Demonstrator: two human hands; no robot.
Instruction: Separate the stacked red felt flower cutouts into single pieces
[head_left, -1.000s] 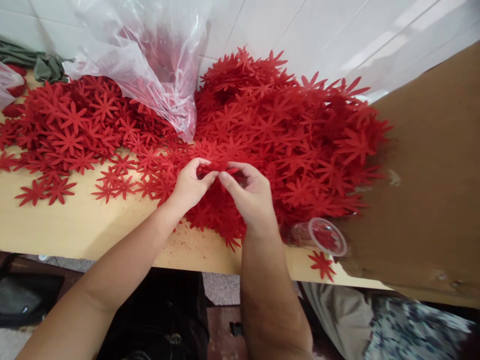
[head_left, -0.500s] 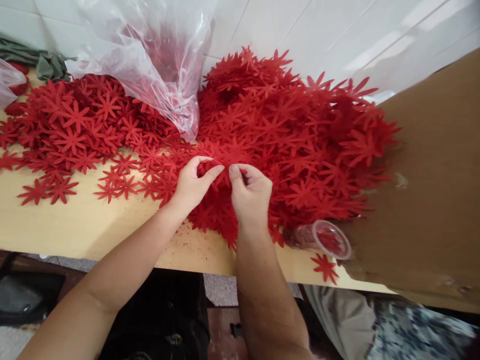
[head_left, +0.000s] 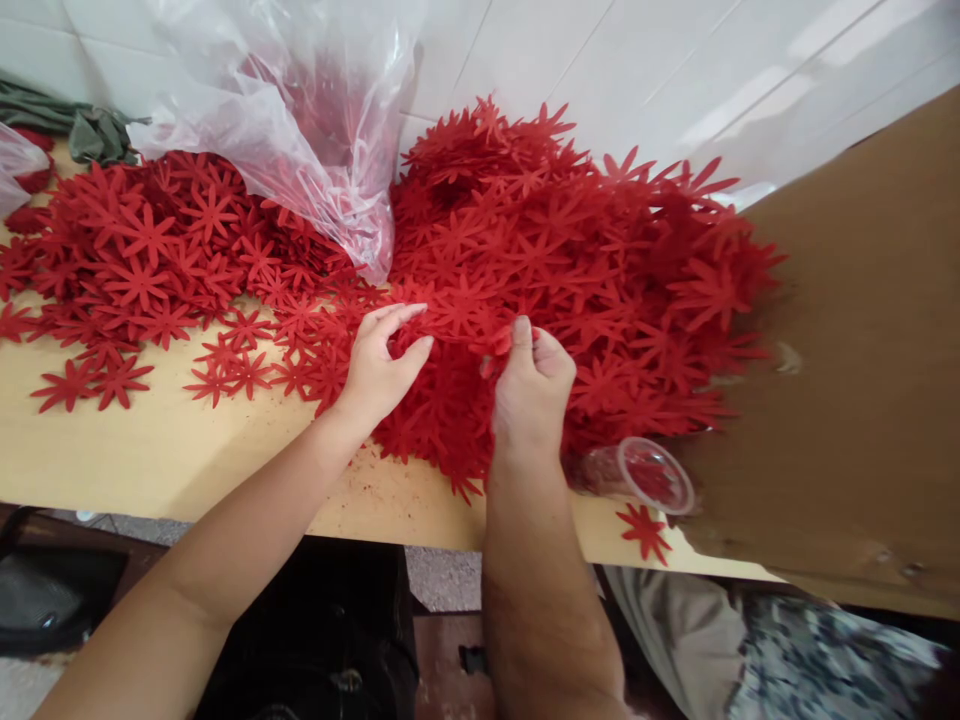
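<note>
My right hand [head_left: 534,375] pinches a red flower cutout [head_left: 498,341] between thumb and bent fingers; the hand hides part of it. To its left, my left hand [head_left: 386,362] is open, its thumb and fingers apart with nothing between them. Both hands hover over the front of a large heap of red flower-shaped cutouts [head_left: 547,245] with narrow petals. A second pile of the same cutouts [head_left: 142,240] spreads over the left of the table.
A clear plastic bag [head_left: 330,150] stands behind the hands against the white tiled wall [head_left: 637,60]. A clear plastic cup [head_left: 652,475] lies on its side by a brown board [head_left: 847,380] at the right. A single cutout [head_left: 643,533] lies near the table edge [head_left: 262,480].
My right hand has moved right, away from my left, and a red cutout now shows in its pinch. The thumb and fingers of my left hand point slightly more upward.
</note>
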